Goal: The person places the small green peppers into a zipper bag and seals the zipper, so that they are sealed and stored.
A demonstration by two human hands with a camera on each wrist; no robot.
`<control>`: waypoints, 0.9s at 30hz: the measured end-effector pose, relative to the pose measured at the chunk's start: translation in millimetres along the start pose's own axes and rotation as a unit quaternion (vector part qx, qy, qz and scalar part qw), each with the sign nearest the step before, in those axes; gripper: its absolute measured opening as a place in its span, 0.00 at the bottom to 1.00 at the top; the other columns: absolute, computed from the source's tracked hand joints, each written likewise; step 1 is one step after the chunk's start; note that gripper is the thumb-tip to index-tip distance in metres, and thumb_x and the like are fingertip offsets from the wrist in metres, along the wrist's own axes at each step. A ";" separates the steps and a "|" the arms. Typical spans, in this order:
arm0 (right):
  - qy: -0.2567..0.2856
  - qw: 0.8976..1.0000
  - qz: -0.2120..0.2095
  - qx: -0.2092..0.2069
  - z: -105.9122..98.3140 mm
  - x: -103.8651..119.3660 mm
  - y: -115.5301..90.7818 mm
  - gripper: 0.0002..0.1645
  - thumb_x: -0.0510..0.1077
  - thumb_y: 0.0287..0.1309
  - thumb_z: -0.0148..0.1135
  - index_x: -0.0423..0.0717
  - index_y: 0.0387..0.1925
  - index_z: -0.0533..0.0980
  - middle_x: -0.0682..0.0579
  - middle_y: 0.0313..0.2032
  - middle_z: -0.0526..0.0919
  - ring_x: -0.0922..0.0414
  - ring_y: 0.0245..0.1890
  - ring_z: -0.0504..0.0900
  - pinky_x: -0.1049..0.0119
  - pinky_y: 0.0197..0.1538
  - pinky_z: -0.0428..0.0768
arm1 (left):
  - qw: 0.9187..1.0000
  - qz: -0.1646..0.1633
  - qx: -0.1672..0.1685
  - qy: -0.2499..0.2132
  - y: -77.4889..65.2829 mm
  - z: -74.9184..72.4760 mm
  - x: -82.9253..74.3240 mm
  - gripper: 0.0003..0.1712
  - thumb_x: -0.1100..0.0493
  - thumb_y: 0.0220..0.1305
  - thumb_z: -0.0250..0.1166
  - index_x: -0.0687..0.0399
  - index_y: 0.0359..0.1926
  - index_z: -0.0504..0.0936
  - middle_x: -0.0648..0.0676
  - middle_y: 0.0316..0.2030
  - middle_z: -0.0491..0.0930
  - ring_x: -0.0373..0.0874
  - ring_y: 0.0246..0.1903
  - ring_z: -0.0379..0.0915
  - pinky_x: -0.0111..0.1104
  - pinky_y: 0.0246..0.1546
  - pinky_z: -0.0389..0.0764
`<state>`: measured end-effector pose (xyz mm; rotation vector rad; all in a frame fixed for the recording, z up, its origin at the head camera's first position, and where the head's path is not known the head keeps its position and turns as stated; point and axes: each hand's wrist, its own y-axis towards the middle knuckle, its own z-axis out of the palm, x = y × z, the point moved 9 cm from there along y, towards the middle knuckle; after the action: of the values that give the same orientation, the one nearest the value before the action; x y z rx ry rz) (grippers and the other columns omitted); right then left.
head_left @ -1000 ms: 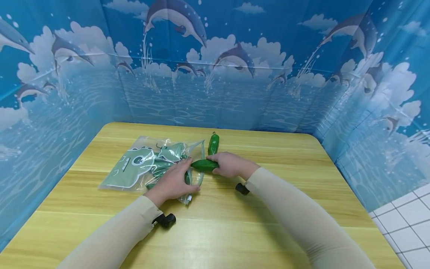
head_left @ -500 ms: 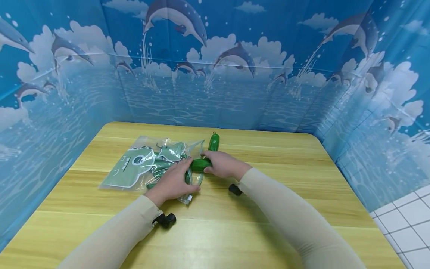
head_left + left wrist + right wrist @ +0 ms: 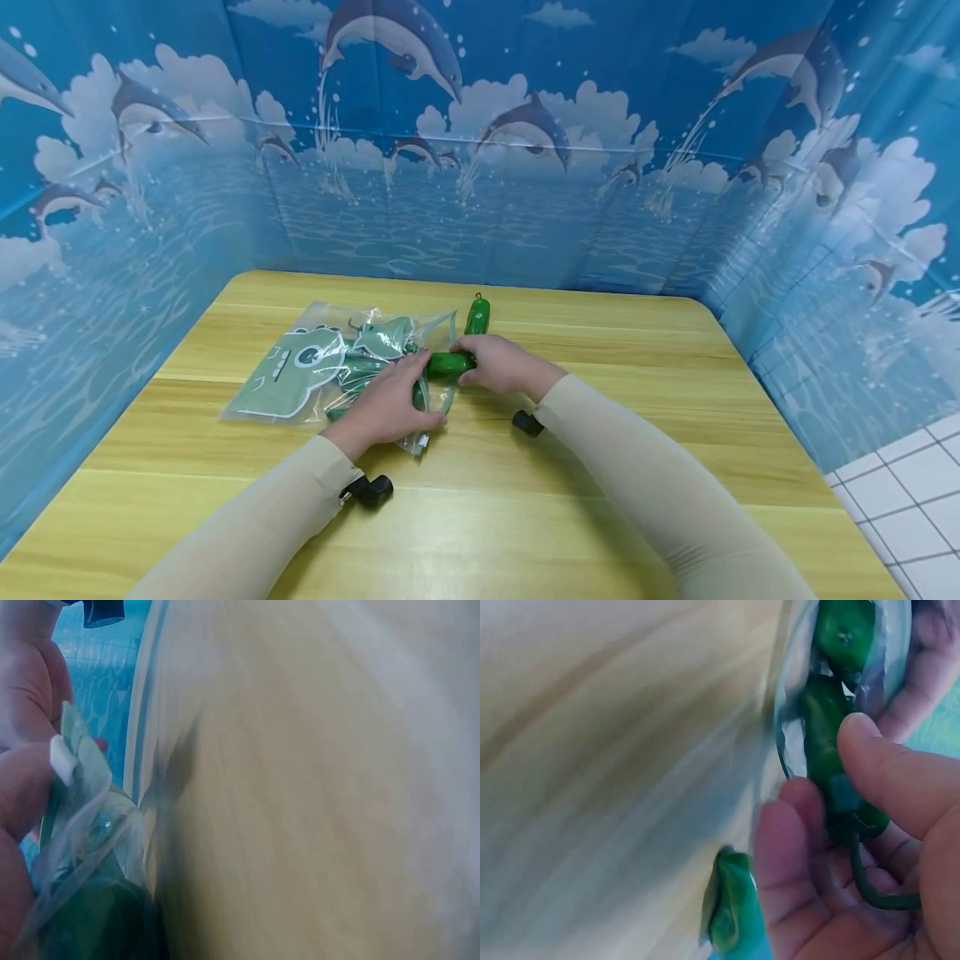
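A clear zip bag (image 3: 247,408) with a green cartoon print lies on the table, several green peppers inside. My left hand (image 3: 386,404) holds the bag at its mouth, thumb toward the near edge and fingers over the top. My right hand (image 3: 506,367) pinches a green pepper (image 3: 447,364) between thumb and fingers near its stem. In the right wrist view this pepper (image 3: 825,735) points tip first into the bag's open mouth, close to another pepper (image 3: 845,634) inside. A loose green pepper (image 3: 477,317) lies on the table just beyond my right hand.
The wooden table (image 3: 600,500) has a blue dolphin-print curtain (image 3: 525,208) along its back and sides. White tiles (image 3: 915,500) show at the lower right. A black wrist camera (image 3: 371,492) sits under the left cuff.
My right hand has moved left with the pepper, bringing its tip into the bag's mouth, then almost stopped. The left hand and bag stay in place.
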<state>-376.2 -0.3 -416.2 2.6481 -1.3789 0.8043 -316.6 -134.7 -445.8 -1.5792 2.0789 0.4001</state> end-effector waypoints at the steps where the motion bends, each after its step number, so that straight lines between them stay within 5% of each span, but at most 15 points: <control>1: -0.001 1.000 0.001 -0.005 0.7 0.5 0.5 0.30 0.45 0.69 0.70 0.46 0.69 0.75 0.48 0.62 0.83 0.52 0.59 0.83 0.54 0.63 0.82 | 1.000 0.001 -0.001 0.000 0.2 0.1 0.1 0.65 0.33 0.59 0.74 0.50 0.86 0.49 0.58 0.84 0.49 0.63 0.83 0.44 0.62 0.80 0.55; 27: 0.003 1.000 0.020 0.017 14.9 0.3 18.9 0.31 0.41 0.76 0.60 0.50 0.77 0.69 0.47 0.71 0.77 0.50 0.69 0.79 0.53 0.70 0.80 | 1.000 0.008 -0.002 0.005 0.0 -0.9 -2.7 0.65 0.34 0.60 0.74 0.52 0.85 0.49 0.58 0.84 0.49 0.58 0.84 0.43 0.55 0.83 0.50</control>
<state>-384.4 -16.0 -432.5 2.6475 -1.4350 0.8476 -316.2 -133.0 -443.6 -1.5711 2.1015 0.4039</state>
